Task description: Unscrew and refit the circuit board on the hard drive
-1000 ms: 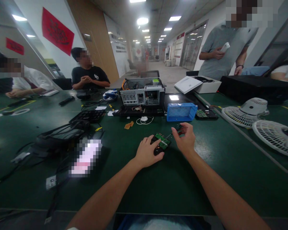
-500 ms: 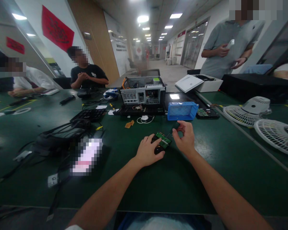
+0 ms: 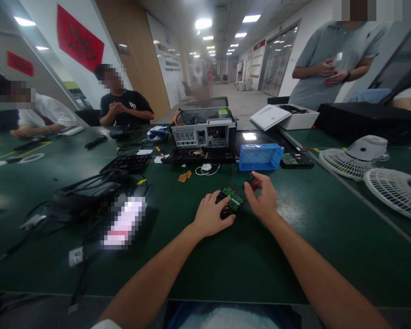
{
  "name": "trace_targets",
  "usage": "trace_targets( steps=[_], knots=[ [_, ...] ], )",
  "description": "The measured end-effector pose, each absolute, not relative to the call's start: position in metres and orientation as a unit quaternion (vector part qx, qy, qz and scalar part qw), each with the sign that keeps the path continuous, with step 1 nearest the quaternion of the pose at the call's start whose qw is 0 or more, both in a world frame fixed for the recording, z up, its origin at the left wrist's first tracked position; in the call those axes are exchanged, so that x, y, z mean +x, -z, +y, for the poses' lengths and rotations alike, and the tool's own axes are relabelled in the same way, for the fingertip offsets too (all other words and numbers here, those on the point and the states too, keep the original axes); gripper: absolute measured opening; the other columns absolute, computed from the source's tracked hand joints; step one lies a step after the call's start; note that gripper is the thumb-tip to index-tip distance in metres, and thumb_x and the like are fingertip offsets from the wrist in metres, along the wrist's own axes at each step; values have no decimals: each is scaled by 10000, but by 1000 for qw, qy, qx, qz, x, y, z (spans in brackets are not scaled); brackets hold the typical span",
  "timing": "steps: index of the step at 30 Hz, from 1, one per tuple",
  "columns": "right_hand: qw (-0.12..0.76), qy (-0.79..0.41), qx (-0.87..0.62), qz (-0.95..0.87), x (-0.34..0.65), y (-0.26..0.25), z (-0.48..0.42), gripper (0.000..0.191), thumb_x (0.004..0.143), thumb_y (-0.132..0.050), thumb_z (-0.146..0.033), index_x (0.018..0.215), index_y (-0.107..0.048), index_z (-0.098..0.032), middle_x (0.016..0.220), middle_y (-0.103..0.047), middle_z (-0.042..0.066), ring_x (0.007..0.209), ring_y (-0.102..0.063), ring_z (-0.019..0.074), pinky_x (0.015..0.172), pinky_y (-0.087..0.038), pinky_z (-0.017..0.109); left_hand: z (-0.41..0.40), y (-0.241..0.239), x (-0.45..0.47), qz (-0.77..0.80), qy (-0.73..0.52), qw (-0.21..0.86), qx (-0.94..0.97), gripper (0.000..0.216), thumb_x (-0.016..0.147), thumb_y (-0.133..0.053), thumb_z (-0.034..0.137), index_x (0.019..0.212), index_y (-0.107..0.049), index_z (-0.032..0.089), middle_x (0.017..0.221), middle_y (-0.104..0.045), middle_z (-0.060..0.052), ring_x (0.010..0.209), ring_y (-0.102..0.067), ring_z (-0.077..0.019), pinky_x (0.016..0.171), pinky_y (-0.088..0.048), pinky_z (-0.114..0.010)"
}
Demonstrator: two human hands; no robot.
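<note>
A small black device with a green circuit board (image 3: 232,200) on top lies on the green table (image 3: 226,260). My left hand (image 3: 210,217) rests over its left side and holds it down. My right hand (image 3: 264,197) is just right of it, fingers pinched around the dark handle of a thin screwdriver (image 3: 249,179) whose shaft slants down toward the board.
Behind are a blue plastic bin (image 3: 260,156), an open computer case (image 3: 203,131), another circuit board (image 3: 294,159), a keyboard (image 3: 126,163) and tangled cables (image 3: 85,192). Two white fans (image 3: 373,167) lie at right. Seated people are at far left; a person stands at back right.
My hands have stayed on the device; my right hand has shifted slightly with the screwdriver. The standing person at back right has brought both hands together around a phone.
</note>
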State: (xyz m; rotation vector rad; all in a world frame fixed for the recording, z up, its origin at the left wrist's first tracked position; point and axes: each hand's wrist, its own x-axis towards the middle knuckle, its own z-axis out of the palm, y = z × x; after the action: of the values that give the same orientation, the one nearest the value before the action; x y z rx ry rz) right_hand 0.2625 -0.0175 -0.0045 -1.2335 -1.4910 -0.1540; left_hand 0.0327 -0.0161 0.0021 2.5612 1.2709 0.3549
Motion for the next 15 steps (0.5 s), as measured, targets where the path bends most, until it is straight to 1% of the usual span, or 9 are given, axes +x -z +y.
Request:
trace_targets(
  steps=[5,6,9,11,13,15],
  knots=[
    [556,99,-514,-646,259,3,-18,419,970,-656,-363,1356,-540,-249,1010,-645,56,774,-646,215,765,-612,441,-15,1,33,436,-123,127,882,752,900,-557,715,1540,-483,327,1667,-307,-77,1431,-384,-387,1135,-389,-563],
    [559,108,-512,-643,259,3,-17,414,970,-661,-360,1349,-540,-245,1063,-644,75,824,-656,226,768,-616,445,-15,1,33,436,-125,124,883,751,898,-563,712,1537,-487,326,1665,-309,-78,1428,-387,-386,1135,-390,-560],
    [579,130,-505,-627,260,5,-13,380,961,-687,-366,1288,-547,-232,1280,-607,142,1074,-658,284,808,-628,470,-15,1,34,435,-128,118,884,733,894,-587,688,1526,-502,328,1655,-325,-77,1417,-397,-383,1132,-396,-555],
    [588,127,-498,-625,261,6,-10,366,965,-688,-362,1270,-532,-232,1371,-578,157,1173,-639,300,862,-625,497,-16,1,34,436,-129,115,883,724,890,-600,674,1520,-510,328,1651,-330,-76,1407,-407,-384,1129,-400,-555],
    [591,118,-489,-630,261,7,-8,362,980,-672,-353,1282,-509,-238,1383,-583,150,1166,-654,288,894,-618,507,-16,0,34,436,-130,114,883,726,889,-600,675,1517,-514,321,1646,-336,-81,1401,-414,-386,1130,-401,-555],
    [589,127,-489,-630,262,7,-7,360,980,-679,-359,1276,-509,-244,1333,-608,138,1144,-658,283,890,-617,500,-16,0,34,434,-131,116,884,730,891,-593,680,1517,-514,313,1640,-344,-87,1399,-416,-386,1131,-401,-555]
  ],
)
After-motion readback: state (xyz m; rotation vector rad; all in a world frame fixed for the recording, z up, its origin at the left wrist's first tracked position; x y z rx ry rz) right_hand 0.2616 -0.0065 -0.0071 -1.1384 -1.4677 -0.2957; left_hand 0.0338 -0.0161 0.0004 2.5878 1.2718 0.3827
